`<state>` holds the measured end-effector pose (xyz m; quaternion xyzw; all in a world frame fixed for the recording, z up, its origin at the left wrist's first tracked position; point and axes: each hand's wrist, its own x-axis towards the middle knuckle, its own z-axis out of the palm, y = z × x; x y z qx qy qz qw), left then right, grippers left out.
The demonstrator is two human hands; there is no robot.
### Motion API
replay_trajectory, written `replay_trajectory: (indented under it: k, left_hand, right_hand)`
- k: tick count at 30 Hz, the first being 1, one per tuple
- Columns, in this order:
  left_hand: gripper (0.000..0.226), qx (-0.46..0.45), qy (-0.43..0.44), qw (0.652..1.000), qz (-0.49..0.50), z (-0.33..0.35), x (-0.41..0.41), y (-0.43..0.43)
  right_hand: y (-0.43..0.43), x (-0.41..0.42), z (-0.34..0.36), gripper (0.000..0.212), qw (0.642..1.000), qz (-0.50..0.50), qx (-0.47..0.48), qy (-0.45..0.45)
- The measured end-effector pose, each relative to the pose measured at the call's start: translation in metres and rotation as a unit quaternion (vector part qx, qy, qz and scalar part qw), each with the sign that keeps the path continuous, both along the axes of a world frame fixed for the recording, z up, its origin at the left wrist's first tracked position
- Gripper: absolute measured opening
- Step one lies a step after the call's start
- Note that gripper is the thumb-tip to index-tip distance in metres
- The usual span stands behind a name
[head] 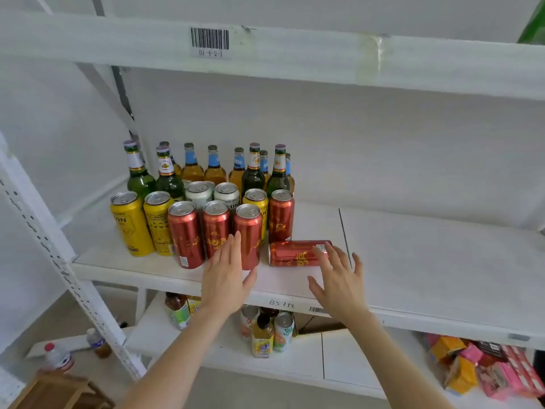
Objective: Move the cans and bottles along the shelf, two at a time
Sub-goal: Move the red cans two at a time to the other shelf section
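Observation:
A cluster of drinks stands on the left part of the white shelf [413,276]: green and amber bottles [253,172] at the back, yellow cans [132,225], white cans [200,196] and upright red cans [185,234] in front. One red can [295,253] lies on its side at the right edge of the cluster. My left hand [225,278] is spread, fingers straight, in front of an upright red can [249,231], holding nothing. My right hand [339,278] is spread too, its fingertips at the right end of the toppled can; whether they touch it is unclear.
The shelf's right part is bare white board with a seam [345,237]. An upper shelf beam [265,54] with a barcode label runs overhead. A perforated upright post [59,261] stands at left. Lower shelf holds bottles, cans [283,329] and coloured packets [483,367].

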<state>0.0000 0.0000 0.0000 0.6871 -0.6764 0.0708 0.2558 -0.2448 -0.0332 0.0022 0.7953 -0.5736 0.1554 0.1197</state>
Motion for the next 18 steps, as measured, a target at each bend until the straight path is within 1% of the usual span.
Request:
replay_trajectory:
  k: [2, 7, 9, 12, 16, 18]
  left_hand:
    - [0.087, -0.008, 0.057, 0.998, 0.001, -0.004, 0.000, -0.014]
    - [0.093, -0.029, 0.171, 0.985, 0.007, -0.012, -0.008, -0.037]
    - [0.094, -0.048, 0.196, 0.979, 0.013, -0.012, -0.013, -0.045]
    - [0.094, -0.072, 0.235, 0.969, 0.034, -0.012, -0.020, -0.059]
    - [0.092, -0.087, 0.296, 0.949, 0.060, -0.009, -0.027, -0.074]
    - [0.088, -0.089, 0.318, 0.941, 0.077, -0.009, -0.031, -0.080]
  right_hand:
    - [-0.018, 0.005, -0.003, 0.062, 1.000, 0.003, 0.014, -0.015]
    - [-0.059, 0.015, -0.020, 0.060, 0.998, 0.052, 0.040, -0.003]
    - [-0.075, 0.016, -0.024, 0.062, 0.995, 0.081, 0.054, -0.001]
    - [-0.098, 0.018, -0.026, 0.069, 0.989, 0.102, 0.104, 0.020]
    - [-0.122, 0.021, -0.021, 0.079, 0.982, 0.107, 0.146, 0.062]
    - [-0.128, 0.022, -0.017, 0.080, 0.978, 0.112, 0.165, 0.064]
